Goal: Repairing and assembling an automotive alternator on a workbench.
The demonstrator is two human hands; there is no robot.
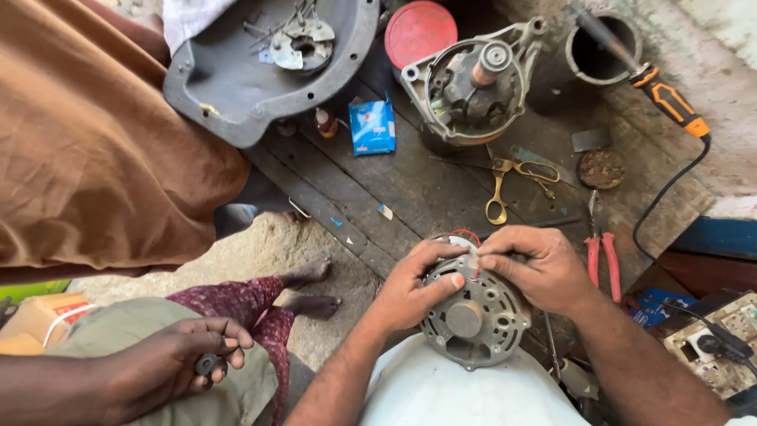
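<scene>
A round grey metal alternator housing [473, 319] rests on my lap, its vented face up. My left hand [414, 288] grips its left rim, thumb laid across the top. My right hand [536, 264] holds the upper right edge, fingers pinching at a small red wire loop [467, 235] at the top. Both hands touch the housing.
On the dark wooden board lie scissors [512, 177], red-handled pliers [601, 256], a small blue box [372, 126], another alternator half [469, 83], a red lid [420, 30] and a grey pan [236, 87]. A soldering iron [666, 99] sits far right. Another person's hand [177, 359] holds a small dark part lower left.
</scene>
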